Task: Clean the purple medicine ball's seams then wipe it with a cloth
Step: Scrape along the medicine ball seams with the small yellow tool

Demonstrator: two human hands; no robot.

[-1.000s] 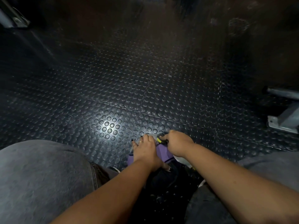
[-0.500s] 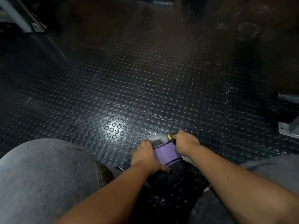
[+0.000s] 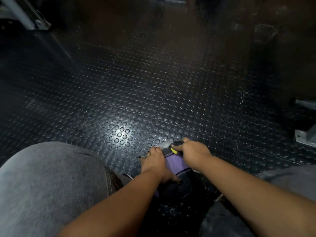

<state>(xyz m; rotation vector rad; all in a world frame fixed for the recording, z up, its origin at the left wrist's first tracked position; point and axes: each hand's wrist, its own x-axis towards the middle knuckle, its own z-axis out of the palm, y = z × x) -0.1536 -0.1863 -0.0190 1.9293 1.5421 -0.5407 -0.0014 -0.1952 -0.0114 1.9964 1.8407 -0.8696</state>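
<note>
On my feed, the black studded rubber floor tiles [image 3: 119,93] carry raised round dots and a slight sheen, glossiest where the light pools. The purple-and-black medicine ball [image 3: 176,164] looks matt. Its purple panel is smooth, and the dark grey panel above it is finely grained. The small black tool with a yellow tip [image 3: 174,150] looks like hard plastic, though it is too small for me to be sure. The grey denim trouser leg [image 3: 47,182] is soft woven cloth, faded and matt. The grey metal frame foot [image 3: 306,139] has a dull painted finish, and the pale metal tube [image 3: 18,12] shines faintly.
</note>
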